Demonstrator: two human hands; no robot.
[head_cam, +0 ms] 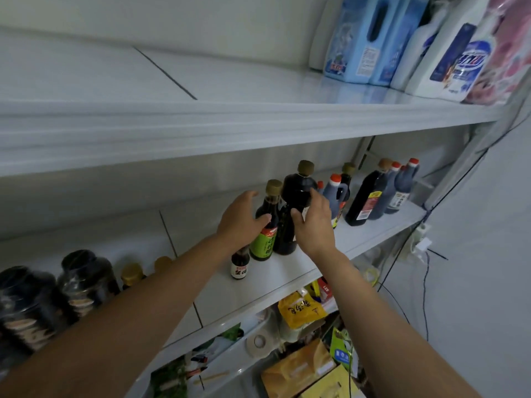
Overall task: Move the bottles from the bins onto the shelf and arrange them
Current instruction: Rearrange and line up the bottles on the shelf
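Observation:
On the middle white shelf (pixel 258 285) stand two dark sauce bottles side by side. My left hand (pixel 241 219) grips the green-labelled bottle (pixel 265 225) with a gold cap, thumb across its shoulder. My right hand (pixel 311 222) holds the taller dark bottle (pixel 293 208) with a bulbous top and gold cap, fingers and thumb curled round its waist. Both bottles stand upright and touch each other. A small dark bottle (pixel 240 264) with a white label stands just in front of them, below my left wrist.
Further right on the shelf is a row of several dark bottles (pixel 370 196) with red and gold caps. Dark jars (pixel 83 280) stand at the left. Detergent jugs (pixel 370 38) fill the top shelf's right end. Packets and tape lie on the lower shelf (pixel 298 308).

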